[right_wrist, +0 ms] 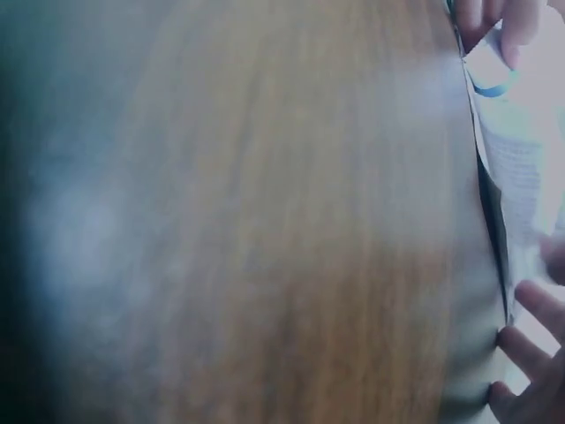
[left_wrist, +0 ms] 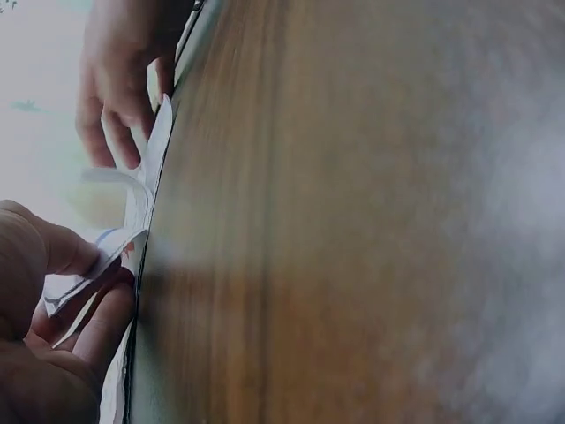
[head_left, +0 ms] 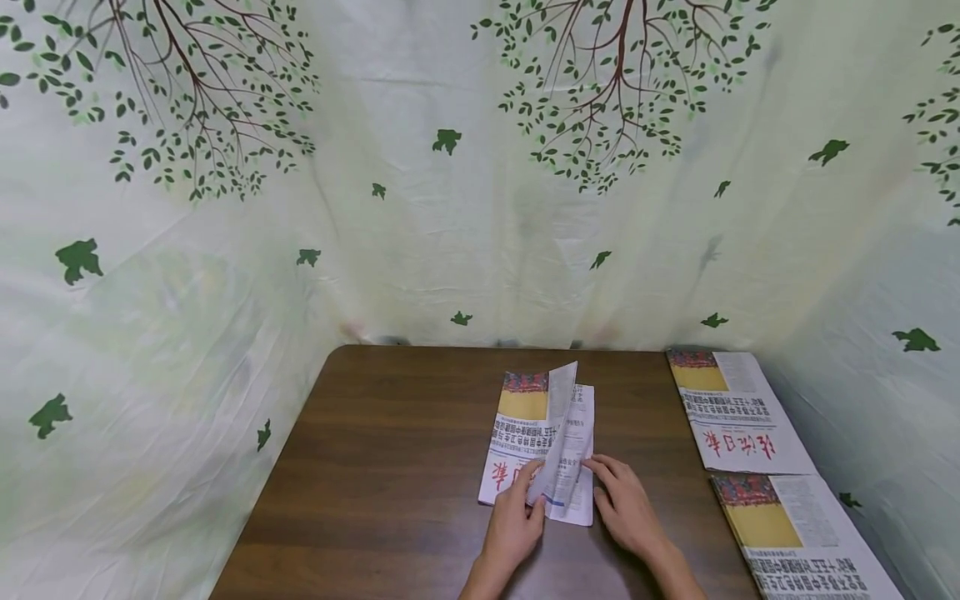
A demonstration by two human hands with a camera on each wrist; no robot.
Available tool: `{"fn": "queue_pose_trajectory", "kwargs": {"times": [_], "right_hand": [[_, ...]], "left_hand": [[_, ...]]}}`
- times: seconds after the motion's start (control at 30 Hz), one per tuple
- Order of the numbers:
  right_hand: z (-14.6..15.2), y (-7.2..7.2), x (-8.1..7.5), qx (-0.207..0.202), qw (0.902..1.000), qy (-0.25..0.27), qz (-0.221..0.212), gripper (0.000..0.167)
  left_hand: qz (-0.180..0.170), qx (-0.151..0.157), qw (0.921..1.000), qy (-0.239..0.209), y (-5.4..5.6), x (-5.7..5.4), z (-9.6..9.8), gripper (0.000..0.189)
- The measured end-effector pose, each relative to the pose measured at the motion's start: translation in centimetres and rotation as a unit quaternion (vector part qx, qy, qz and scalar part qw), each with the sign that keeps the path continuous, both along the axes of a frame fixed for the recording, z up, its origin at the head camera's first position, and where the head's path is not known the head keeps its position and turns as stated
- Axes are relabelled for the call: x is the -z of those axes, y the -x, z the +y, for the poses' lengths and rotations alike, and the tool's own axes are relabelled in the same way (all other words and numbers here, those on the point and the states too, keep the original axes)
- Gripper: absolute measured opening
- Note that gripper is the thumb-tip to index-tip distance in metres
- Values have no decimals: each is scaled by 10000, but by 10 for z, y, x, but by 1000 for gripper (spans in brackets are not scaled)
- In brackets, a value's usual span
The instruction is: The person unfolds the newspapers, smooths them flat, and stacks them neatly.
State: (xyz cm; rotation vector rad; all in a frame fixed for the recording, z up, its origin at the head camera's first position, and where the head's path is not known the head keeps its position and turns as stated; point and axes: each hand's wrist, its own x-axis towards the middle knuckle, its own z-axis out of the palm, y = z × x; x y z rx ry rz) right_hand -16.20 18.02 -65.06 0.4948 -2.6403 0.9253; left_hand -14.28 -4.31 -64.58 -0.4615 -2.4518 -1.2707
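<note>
A newspaper [head_left: 517, 429] lies on the brown table, its red title nearest me. One front page [head_left: 560, 429] is raised and folded partway over to the left, baring a printed inner sheet [head_left: 581, 492] on the right. At the near edge, my left hand [head_left: 513, 527] pinches the turned page between thumb and fingers, which the left wrist view shows closely. My right hand [head_left: 632, 512] rests at the paper's right edge, its fingers loosely bent and the fingertips touching the margin. In the right wrist view, its fingers [right_wrist: 530, 353] are spread beside the sheet.
Two more newspapers lie along the table's right side, a far one [head_left: 738, 417] and a near one [head_left: 810, 533] cut off by the frame. A pale curtain [head_left: 420, 233] printed with trees and leaves hangs behind the wooden table [head_left: 360, 483] and along both sides.
</note>
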Motion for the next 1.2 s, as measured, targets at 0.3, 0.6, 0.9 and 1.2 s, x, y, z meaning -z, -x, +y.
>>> {"fn": "queue_pose_trajectory", "kwargs": {"times": [0.3,0.6,0.9,1.2], "right_hand": [[-7,3,-7,247,9930,-682,-927,49],[1,5,-6,213,9897,-938,-1056,58],[8,2,-9,-14,9893,-877,-1166,50],[8,-1,-9,-310,9901,-798,-1110,47]], "left_hand": [[-324,35,9989,327,1,-6,-2,33],[-323,43,9991,284,-1,-6,-8,28],[-128,-301,9992,250,2,-4,-26,29],[-205,-392,9981,422,8,-9,-54,27]]}}
